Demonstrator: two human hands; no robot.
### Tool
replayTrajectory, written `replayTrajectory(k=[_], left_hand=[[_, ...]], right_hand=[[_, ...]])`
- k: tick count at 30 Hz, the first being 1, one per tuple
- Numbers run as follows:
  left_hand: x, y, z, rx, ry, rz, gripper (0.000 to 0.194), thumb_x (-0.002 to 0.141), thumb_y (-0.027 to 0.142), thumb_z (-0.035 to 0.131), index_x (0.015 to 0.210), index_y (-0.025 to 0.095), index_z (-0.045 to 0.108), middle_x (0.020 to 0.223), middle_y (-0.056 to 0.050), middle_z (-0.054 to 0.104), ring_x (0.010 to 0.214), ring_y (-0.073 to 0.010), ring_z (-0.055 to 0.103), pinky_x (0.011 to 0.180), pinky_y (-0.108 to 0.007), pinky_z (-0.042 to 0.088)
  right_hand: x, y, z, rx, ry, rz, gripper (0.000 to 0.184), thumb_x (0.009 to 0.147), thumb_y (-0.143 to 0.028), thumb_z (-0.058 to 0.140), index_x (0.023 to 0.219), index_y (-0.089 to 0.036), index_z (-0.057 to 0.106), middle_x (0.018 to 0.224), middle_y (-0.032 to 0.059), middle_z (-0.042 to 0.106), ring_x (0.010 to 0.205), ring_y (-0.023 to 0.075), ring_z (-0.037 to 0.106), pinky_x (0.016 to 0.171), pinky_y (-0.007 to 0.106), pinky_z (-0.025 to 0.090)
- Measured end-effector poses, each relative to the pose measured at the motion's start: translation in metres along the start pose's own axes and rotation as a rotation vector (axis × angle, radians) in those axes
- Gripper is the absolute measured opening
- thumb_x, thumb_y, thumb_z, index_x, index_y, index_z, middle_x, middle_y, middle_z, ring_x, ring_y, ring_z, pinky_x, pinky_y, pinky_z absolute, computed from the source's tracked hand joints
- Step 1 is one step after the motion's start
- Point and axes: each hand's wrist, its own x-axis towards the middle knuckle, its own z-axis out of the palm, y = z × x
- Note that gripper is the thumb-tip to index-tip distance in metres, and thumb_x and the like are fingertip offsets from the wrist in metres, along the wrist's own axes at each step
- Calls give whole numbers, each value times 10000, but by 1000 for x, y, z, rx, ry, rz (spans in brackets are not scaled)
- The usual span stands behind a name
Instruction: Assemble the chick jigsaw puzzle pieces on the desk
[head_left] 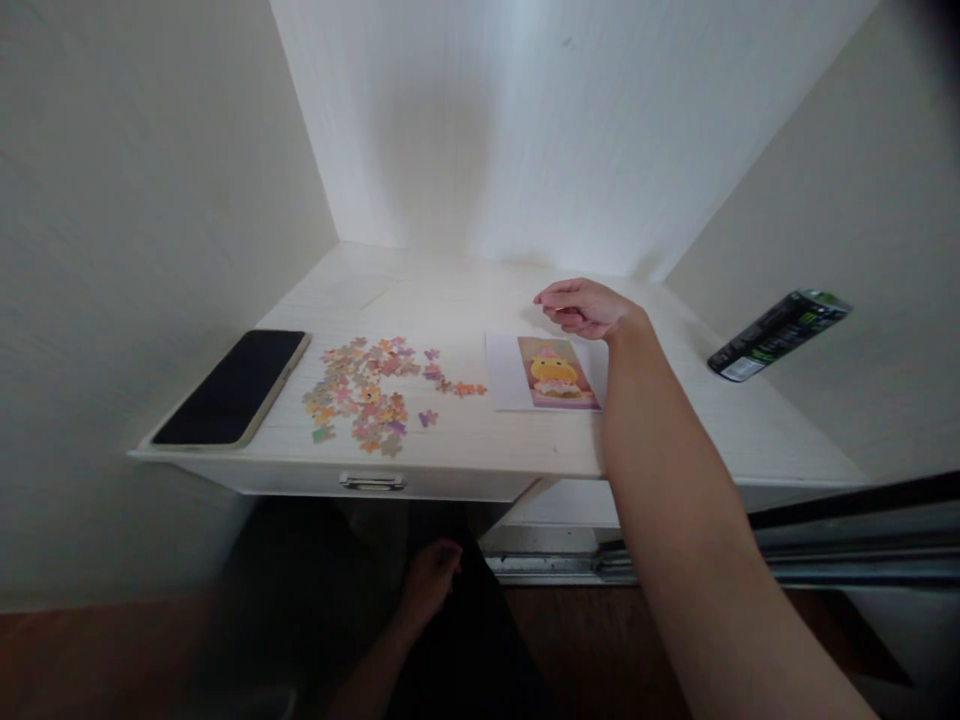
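Right hand (583,308), fingers loosely curled, right of centre near printed picture (555,375); left hand (433,578) lower centre, fingers unclear

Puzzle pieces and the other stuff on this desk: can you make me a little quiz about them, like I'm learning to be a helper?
1. True or false: the can is to the right of the picture.
2. Which hand is nearer the picture? A) left B) right
3. Fill in: the pieces lie on the ____ side of the picture.

Key: 1. True. 2. B, the right hand. 3. Left.
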Motion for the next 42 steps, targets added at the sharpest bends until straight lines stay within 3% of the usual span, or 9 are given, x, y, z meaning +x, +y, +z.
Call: replayTrajectory(k=[8, 12, 21, 26, 31, 36, 40, 42], left_hand=[[-20, 16, 1, 43, 29, 178, 145, 947, 195, 493, 945, 116, 614, 752, -12, 578, 651, -140, 531, 634, -283, 433], [-36, 31, -1, 72, 61, 262, 162, 892, 224, 515, 905, 142, 654, 788, -33, 623, 781, -185, 578, 755, -316, 417], [-60, 50, -5, 36, 156, 302, 212, 869, 256, 477, 892, 176, 673, 813, -29, 657, 758, -189, 588, 714, -295, 394], [-68, 60, -5, 9, 170, 320, 187, 850, 226, 502, 900, 186, 678, 824, -11, 656, 773, -176, 586, 695, -280, 391], [-84, 71, -3, 41, 157, 319, 199, 873, 259, 485, 913, 199, 671, 810, -9, 657, 766, -176, 594, 681, -281, 392], [-119, 79, 2, 121, 93, 323, 204, 879, 278, 481, 883, 223, 677, 852, 2, 680, 783, -166, 613, 687, -276, 402], [-136, 71, 1, 180, 17, 292, 222, 875, 324, 475, 869, 242, 681, 812, 5, 687, 739, -171, 632, 616, -281, 400], [-138, 64, -2, 232, -30, 268, 231, 842, 337, 493, 728, 224, 659, 697, -16, 651, 659, -191, 613, 556, -300, 368]], right_hand=[[10, 2, 12, 11, -60, -17, 329, 645, -329, 787, 858, -143, 619, 567, -67, 448, 433, 34, 240, 389, 212, 105], [17, 4, 20, -16, -69, -4, 310, 648, -316, 808, 826, -140, 625, 551, -60, 432, 452, 41, 284, 398, 204, 145], [22, 7, 28, -104, 62, -59, 513, 624, -624, 767, 644, -187, 500, 550, -26, 420, 438, 58, 302, 365, 228, 166], [32, 1, 45, -262, 175, -139, 577, 630, -726, 692, 585, -225, 408, 516, -47, 360, 438, 72, 271, 403, 264, 205], [44, -5, 77, -529, 356, -264, 552, 700, -678, 657, 501, -218, 425, 449, -46, 331, 444, 86, 255, 449, 288, 203], [48, -11, 113, -800, 340, -433, 459, 766, -560, 625, 500, -200, 526, 472, -19, 425, 516, 118, 363, 545, 300, 265], [47, -10, 124, -931, 378, -520, 378, 827, -499, 553, 587, -206, 565, 563, 6, 519, 563, 144, 431, 604, 309, 300], [45, -9, 123, -966, 452, -541, 379, 856, -485, 507, 600, -209, 548, 600, 32, 547, 575, 160, 448, 612, 320, 307]])
